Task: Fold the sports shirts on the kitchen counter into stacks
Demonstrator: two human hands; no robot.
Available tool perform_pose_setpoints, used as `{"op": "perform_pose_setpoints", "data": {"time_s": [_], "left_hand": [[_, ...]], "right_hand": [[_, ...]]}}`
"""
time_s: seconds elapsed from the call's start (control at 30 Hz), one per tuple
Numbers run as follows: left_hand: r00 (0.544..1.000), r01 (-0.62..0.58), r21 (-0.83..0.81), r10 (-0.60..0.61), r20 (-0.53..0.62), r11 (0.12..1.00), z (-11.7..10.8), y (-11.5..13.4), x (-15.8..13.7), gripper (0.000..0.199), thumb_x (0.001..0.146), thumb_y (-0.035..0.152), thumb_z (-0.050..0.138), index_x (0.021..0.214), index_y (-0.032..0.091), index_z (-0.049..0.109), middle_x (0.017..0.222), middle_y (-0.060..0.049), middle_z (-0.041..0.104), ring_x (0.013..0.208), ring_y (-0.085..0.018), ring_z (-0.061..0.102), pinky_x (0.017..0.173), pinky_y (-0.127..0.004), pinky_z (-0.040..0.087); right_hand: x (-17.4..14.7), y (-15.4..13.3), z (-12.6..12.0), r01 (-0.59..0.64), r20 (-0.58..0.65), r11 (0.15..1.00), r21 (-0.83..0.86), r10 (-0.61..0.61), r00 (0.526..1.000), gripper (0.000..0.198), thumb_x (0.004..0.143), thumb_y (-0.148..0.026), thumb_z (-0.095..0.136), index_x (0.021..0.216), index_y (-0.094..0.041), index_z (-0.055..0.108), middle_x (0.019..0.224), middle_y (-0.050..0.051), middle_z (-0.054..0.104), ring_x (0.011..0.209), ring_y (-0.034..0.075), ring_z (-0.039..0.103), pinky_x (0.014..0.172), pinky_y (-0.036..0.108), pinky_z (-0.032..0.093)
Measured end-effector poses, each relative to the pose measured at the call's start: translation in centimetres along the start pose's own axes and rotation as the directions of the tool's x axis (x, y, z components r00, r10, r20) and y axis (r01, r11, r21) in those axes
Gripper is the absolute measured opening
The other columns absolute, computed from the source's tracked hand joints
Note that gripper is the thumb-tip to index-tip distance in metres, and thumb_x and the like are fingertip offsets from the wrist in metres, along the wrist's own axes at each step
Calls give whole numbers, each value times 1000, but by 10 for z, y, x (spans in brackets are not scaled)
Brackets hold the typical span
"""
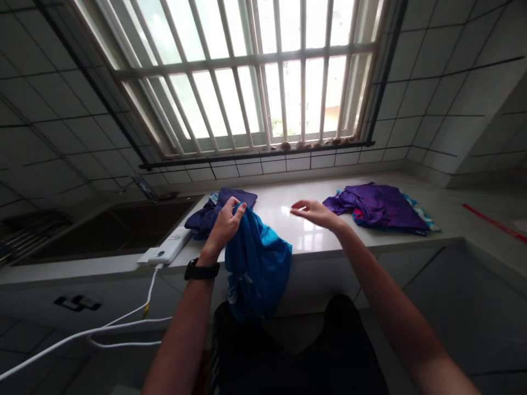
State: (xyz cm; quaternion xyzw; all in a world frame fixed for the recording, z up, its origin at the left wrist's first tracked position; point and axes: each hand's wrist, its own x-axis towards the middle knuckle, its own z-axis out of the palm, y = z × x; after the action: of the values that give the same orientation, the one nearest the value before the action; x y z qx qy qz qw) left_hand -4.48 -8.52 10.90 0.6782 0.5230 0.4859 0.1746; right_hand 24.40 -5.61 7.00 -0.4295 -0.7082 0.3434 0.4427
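Note:
A blue garment (263, 263) with some white print hangs down over the counter's front edge, toward my lap. My left hand (226, 222) pinches it near its top, and a black band is on that wrist. Just behind this hand lies a crumpled navy garment (206, 216). My right hand (315, 213) hovers over the white counter with nothing in it, its fingers stretched out and slightly bent, apart from the blue garment. To its right, a purple garment (382, 206) lies on top of a pile of folded clothes.
On the left is a dark sink (135, 219) with a faucet (144, 187). A white power strip (168, 247) sits at its front corner, and its white cable (153, 285) hangs below. A red strip (494, 222) lies far right. The barred window (255, 60) is behind the counter (296, 233).

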Motion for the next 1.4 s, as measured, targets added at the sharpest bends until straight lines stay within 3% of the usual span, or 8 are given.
{"op": "perform_pose_setpoints", "data": {"time_s": [0.13, 0.23, 0.33, 0.43, 0.5, 0.9, 1.13, 1.4], "left_hand": [[996, -21, -169, 35, 81, 985, 11, 14, -5, 25, 95, 41, 60, 81, 24, 50, 65, 6, 39, 57, -13, 35, 57, -25, 32], [998, 11, -232, 4, 64, 973, 8, 15, -1, 28, 94, 47, 63, 84, 24, 50, 66, 6, 37, 55, -11, 32, 52, -24, 27], [991, 15, -244, -47, -124, 970, -5, 5, 7, 35, 93, 52, 65, 82, 24, 47, 66, 7, 34, 55, -10, 29, 51, -24, 25], [947, -6, -253, -77, -313, 967, -17, -7, 15, 40, 91, 56, 65, 80, 24, 44, 66, 7, 35, 57, -11, 32, 52, -24, 29], [943, -1, -237, -77, -323, 972, -20, -12, 19, 39, 91, 57, 64, 81, 24, 45, 66, 7, 36, 57, -11, 35, 52, -24, 32], [958, 7, 429, -129, 256, 903, -13, -12, 11, 57, 75, 78, 61, 82, 22, 67, 78, -6, 71, 83, -27, 67, 72, -31, 47], [902, 19, 432, -202, 381, 902, -19, -31, 10, 48, 69, 67, 65, 76, 20, 72, 73, -4, 72, 73, -24, 66, 64, -29, 46], [819, -5, 194, -107, 563, 981, -18, -25, 0, 49, 63, 55, 76, 100, 22, 76, 104, -9, 78, 100, -32, 72, 85, -41, 59]], "right_hand": [[-32, 13, 63, -119, 242, 992, 39, 106, 964, 69, 50, -40, 100, 111, -20, 77, 93, 7, 79, 77, 23, 73, 62, 29, 57], [-40, 24, 82, -68, 258, 991, 115, 36, 965, 43, 63, -34, 92, 103, -23, 80, 88, 3, 79, 77, 24, 73, 65, 30, 57], [-29, 24, 65, -52, -5, 998, 44, 52, 999, 22, 82, -42, 77, 76, -21, 78, 72, 3, 73, 69, 22, 69, 63, 30, 52], [-10, 14, 32, -40, -426, 997, -62, 10, 904, 37, 91, -51, 66, 71, -20, 73, 71, 5, 70, 75, 23, 67, 69, 31, 50], [3, 4, 13, -12, -470, 995, -95, -34, 882, 41, 94, -55, 60, 76, -21, 73, 72, 4, 69, 76, 23, 65, 72, 32, 50], [44, -18, -66, 19, -631, 978, -208, -149, 761, 33, 100, -48, 54, 83, -22, 66, 83, 6, 71, 94, 27, 66, 90, 38, 51], [41, -36, -68, 23, -493, 996, 90, 25, 869, 36, 95, -54, 64, 85, -20, 68, 78, 2, 69, 84, 22, 67, 77, 32, 56], [7, -73, -51, -233, 133, 853, 466, 192, 972, 33, 88, -50, 81, 89, -19, 70, 76, 3, 73, 67, 15, 67, 63, 25, 62]]}}
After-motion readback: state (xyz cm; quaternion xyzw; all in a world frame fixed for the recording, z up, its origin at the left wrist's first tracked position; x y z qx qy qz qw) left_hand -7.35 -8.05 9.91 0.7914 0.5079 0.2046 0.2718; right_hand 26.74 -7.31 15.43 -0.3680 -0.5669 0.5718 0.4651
